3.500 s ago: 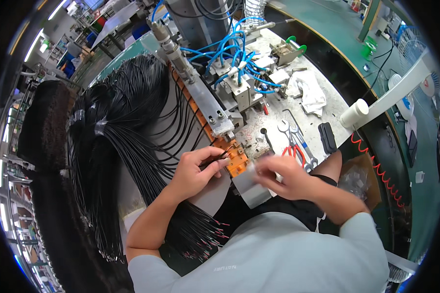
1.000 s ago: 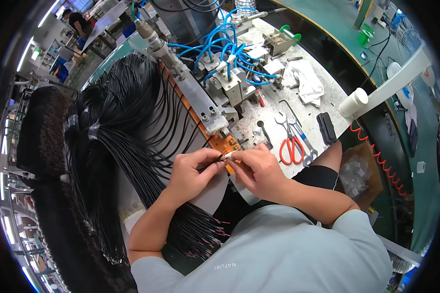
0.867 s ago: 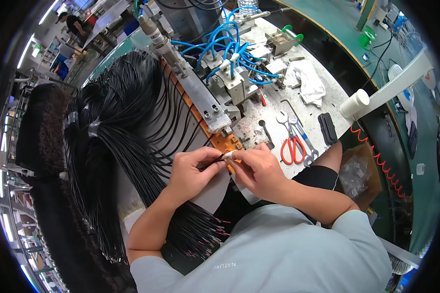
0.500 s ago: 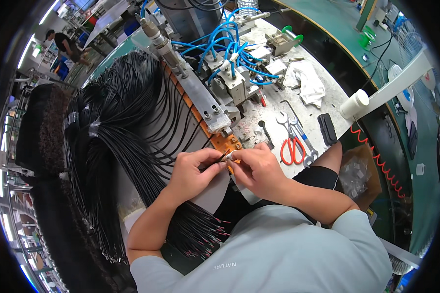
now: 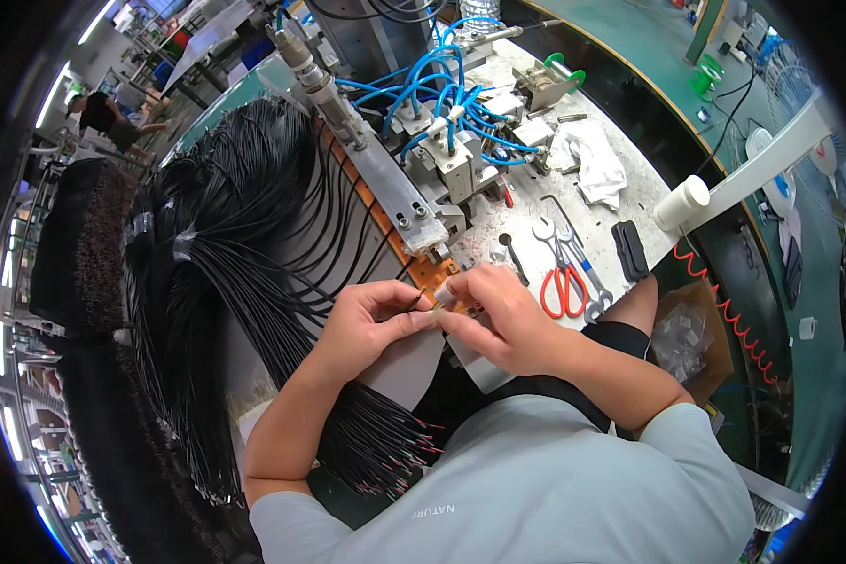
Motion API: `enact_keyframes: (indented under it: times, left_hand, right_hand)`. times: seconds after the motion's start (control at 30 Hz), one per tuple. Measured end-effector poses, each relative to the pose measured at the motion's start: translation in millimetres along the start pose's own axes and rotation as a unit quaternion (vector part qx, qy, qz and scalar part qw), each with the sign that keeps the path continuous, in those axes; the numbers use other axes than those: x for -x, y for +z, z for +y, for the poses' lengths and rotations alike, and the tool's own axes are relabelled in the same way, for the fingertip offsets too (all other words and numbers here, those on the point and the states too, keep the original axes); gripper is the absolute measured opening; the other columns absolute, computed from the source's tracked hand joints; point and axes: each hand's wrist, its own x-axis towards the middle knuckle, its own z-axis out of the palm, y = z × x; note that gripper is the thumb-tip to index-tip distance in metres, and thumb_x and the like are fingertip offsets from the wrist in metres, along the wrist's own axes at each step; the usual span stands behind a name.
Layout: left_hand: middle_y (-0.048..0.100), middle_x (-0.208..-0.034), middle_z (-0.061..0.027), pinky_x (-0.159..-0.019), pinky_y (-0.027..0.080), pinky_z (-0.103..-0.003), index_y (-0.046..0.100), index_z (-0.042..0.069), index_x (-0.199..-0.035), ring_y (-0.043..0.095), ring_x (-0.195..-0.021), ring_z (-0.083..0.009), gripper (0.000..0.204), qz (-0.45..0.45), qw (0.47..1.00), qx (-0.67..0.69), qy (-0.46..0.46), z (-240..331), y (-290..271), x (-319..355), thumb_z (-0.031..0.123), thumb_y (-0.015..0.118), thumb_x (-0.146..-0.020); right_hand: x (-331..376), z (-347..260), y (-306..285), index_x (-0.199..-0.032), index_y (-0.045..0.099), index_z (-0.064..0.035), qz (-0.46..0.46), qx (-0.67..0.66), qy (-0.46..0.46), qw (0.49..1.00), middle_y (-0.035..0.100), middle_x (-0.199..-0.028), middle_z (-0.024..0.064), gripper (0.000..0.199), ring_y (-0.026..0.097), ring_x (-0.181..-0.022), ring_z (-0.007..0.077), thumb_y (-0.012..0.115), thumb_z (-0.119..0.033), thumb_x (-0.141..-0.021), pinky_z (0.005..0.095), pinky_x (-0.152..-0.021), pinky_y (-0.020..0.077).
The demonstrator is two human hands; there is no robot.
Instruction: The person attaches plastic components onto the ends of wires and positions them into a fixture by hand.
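My left hand [image 5: 367, 327] pinches a thin black cable [image 5: 415, 303] near its end, thumb against fingers. Fingertip to fingertip with it, my right hand [image 5: 503, 318] is closed in a pinch over the cable's end. Something small and white [image 5: 444, 293] shows at the right index fingertip; what it is cannot be made out. Both hands are just above the near end of an orange strip fixture [image 5: 430, 273], along which several black cables lie in a row. Left of my arm, a large tied bundle of black cables [image 5: 254, 291] spreads out, its stripped ends showing red and white.
Beyond my hands stands a metal machine [image 5: 451, 169] with blue air tubes. Red-handled scissors [image 5: 564, 289], wrenches [image 5: 583, 268], a black case [image 5: 629, 250] and a white cloth [image 5: 592, 164] lie on the table at right. A cardboard box [image 5: 696, 334] holds clear bags. People are at far left.
The right hand's fingers have lifted and shifted slightly, with the thumb now lower against the left thumb tip. The left hand stays nearly in place. People in the background have moved.
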Motion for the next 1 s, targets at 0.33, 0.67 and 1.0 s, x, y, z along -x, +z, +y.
enact_keyframes:
  times: [0.33,0.67,1.0]
  left_hand:
    - [0.072,-0.089,-0.0111,-0.07,0.052,-0.026,0.07,0.001,-0.107,0.066,-0.071,-0.0167,0.023,0.127,0.89,-0.367,0.238,9.7,17.5,4.1,0.003,0.07,-0.084]
    - [0.062,-0.074,-0.0033,-0.06,0.05,-0.035,0.072,0.008,-0.096,0.06,-0.071,-0.0213,0.022,0.146,0.738,-0.59,0.293,-9.5,11.1,-10.8,0.006,0.07,-0.074]
    - [0.06,-0.074,-0.0021,-0.058,0.049,-0.033,0.071,0.008,-0.086,0.059,-0.072,-0.0201,0.016,0.134,0.734,-0.6,0.29,-17.0,5.9,-11.5,0.007,0.07,-0.07]
  right_hand:
    - [-1.3,51.5,5.7,-0.091,0.054,-0.0018,0.043,0.0,0.175,0.984,0.056,-0.072,0.0034,0.014,0.051,-0.063,0.0134,0.064,-0.011,-0.094,0.0298,-0.061,0.0401]
    - [-7.8,60.6,5.9,-0.086,0.056,-0.0006,0.037,-0.194,0.312,0.929,0.057,-0.066,-0.0027,0.021,0.046,-0.057,0.0031,0.066,-0.017,-0.095,0.0223,-0.049,0.0358]
    - [-8.0,60.1,8.5,-0.087,0.058,-0.0016,0.047,-0.157,0.315,0.935,0.054,-0.062,-0.0028,0.022,0.045,-0.054,0.003,0.065,-0.02,-0.096,0.0226,-0.047,0.0342]
